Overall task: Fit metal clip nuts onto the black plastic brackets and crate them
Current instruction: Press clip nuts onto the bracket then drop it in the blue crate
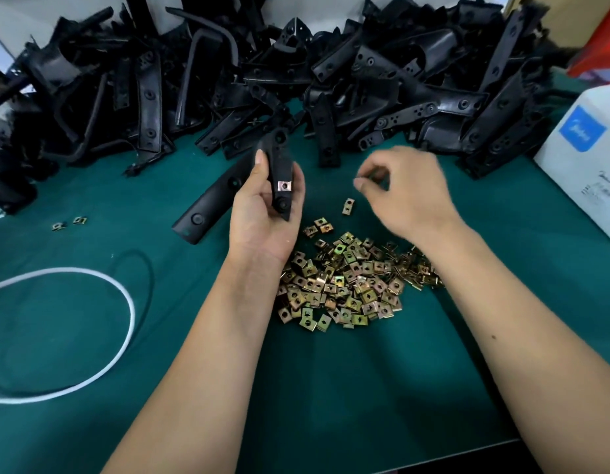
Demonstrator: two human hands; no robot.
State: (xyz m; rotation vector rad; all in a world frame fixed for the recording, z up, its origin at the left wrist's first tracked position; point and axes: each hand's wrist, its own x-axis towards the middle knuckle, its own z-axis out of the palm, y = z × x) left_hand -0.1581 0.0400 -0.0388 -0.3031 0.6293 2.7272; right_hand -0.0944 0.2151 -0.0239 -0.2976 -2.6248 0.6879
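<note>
**Clip nut seated on a hand-held bracket, second nut pinched above the loose pile**

Left hand raised palm-up over the green counter, fingers and thumb curled round a black plastic bracket held roughly upright, narrow end pointing away. One copper-coloured clip nut already seated on the bracket, just beside the left fingertips and level with them. Right hand hovering to the right of the left hand, at about the same height, palm down, thumb and forefinger drawn together on a small piece, seemingly another nut; blurred, so not certain; remaining fingers loosely curled.

Below and between the two hands, partly covered by both forearms: pile of loose clip nuts, brass to yellow-green, spread flat on the counter. One stray nut lying apart from the pile, directly under the right fingertips. Two more nuts far to the left of the left hand.

Just behind and left of the left hand: a long black bracket lying flat, tilted diagonally. Beyond both hands, across the far edge of the counter: large heap of black brackets. Left of the left forearm: looped white cord. Right of the right hand, at the counter's edge: white box with a blue label.
</note>
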